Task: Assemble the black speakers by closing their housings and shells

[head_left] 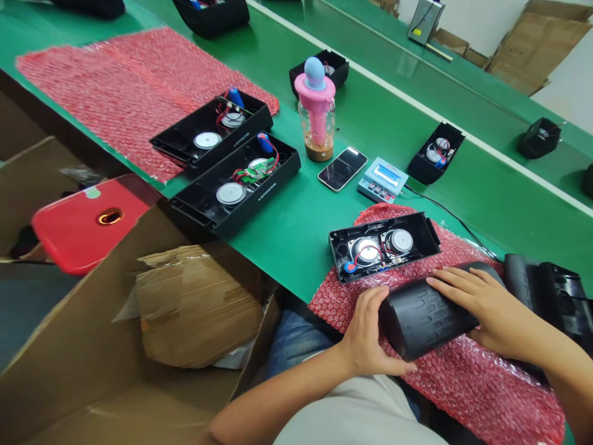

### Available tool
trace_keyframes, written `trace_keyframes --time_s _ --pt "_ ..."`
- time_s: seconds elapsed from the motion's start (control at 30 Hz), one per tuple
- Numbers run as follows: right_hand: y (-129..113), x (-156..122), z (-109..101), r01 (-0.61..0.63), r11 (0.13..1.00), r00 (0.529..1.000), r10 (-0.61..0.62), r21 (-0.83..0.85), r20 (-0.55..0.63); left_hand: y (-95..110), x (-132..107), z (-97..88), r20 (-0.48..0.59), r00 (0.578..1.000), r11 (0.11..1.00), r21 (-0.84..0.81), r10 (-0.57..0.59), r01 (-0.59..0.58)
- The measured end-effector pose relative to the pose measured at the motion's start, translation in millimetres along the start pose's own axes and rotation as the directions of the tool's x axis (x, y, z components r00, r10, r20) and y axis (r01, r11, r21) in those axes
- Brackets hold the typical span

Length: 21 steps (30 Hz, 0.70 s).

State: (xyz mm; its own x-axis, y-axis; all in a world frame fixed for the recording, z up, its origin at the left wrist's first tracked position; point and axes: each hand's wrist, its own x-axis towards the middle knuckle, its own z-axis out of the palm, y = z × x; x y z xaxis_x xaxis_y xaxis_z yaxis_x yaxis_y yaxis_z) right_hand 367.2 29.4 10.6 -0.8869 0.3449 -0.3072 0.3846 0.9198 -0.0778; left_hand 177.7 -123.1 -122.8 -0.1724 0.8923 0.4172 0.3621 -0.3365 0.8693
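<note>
A closed black speaker housing (pixel 424 318) lies on a red bubble-wrap sheet (pixel 467 377) at the near table edge. My left hand (pixel 368 334) cups its left end, thumb stretched under it. My right hand (pixel 482 303) rests flat on top of it, fingers extended. Just behind it sits an open speaker half (pixel 382 245) showing two round drivers and red wires.
Two more open black housings (pixel 236 188) (pixel 210 130) sit left on the green table (pixel 296 228), by another red bubble sheet (pixel 120 93). A pink-lidded bottle (pixel 317 108), phone (pixel 343 168) and blue tester (pixel 382 179) stand behind. Cardboard box (pixel 139 334) at left; more black parts (pixel 551 296) at right.
</note>
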Motion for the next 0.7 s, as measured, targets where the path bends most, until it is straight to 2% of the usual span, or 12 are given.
trace_keyframes --time_s 0.13,0.2,0.23,0.27,0.3,0.33,0.4,0.43,0.47,0.53,0.63,0.7 --pt "-2.7 -1.4 4.5 0.005 0.991 1.0 -0.006 0.133 0.008 -1.8 -1.1 0.0 -0.011 0.995 0.995 0.023 0.098 -0.098" --pt "4.9 -10.1 5.7 0.003 0.967 0.998 0.014 0.256 -0.062 -1.7 -1.3 -0.9 0.006 0.989 0.988 0.048 0.145 -0.145" --pt "12.0 -17.5 6.0 -0.031 0.951 0.988 0.076 0.309 -0.133 -1.4 -1.1 -1.7 0.02 0.989 0.987 0.061 0.146 -0.147" --pt "21.2 -27.1 6.4 -0.097 0.935 0.959 0.179 0.342 -0.219 -0.9 -0.9 -2.5 0.032 0.99 0.988 0.071 0.134 -0.136" --pt "31.8 -38.6 6.9 -0.188 0.915 0.899 0.307 0.358 -0.313 -0.3 -0.6 -3.4 0.042 0.992 0.989 0.079 0.12 -0.123" --pt "43.0 -51.7 8.1 -0.328 0.881 0.804 0.45 0.341 -0.388 0.2 -0.1 -4.2 0.049 0.992 0.989 0.085 0.114 -0.118" --pt "63.7 -79.2 13.3 -0.631 0.733 0.595 0.667 0.253 -0.449 1.2 0.8 -5.5 0.06 0.992 0.988 0.1 0.115 -0.12" --pt "71.7 -92.1 17.9 -0.756 0.627 0.51 0.745 0.189 -0.43 1.5 1.2 -5.8 0.064 0.991 0.986 0.111 0.12 -0.126" --pt "77.4 -103.3 23.6 -0.819 0.552 0.459 0.793 0.154 -0.401 1.7 1.6 -6.0 0.065 0.99 0.984 0.121 0.124 -0.132" --pt "81.6 -119.0 36.7 -0.875 0.47 0.412 0.849 0.117 -0.33 1.5 1.8 -5.8 0.065 0.99 0.981 0.139 0.124 -0.132" --pt "74.0 -128.3 48.3 -0.88 0.452 0.397 0.867 0.142 -0.3 1.4 0.6 -5.9 0.08 0.99 0.982 0.139 0.115 -0.126" --pt "66.6 -132.8 43.9 -0.874 0.459 0.393 0.861 0.161 -0.321 2.4 -0.7 -8.7 0.108 0.987 0.982 0.136 0.116 -0.131"
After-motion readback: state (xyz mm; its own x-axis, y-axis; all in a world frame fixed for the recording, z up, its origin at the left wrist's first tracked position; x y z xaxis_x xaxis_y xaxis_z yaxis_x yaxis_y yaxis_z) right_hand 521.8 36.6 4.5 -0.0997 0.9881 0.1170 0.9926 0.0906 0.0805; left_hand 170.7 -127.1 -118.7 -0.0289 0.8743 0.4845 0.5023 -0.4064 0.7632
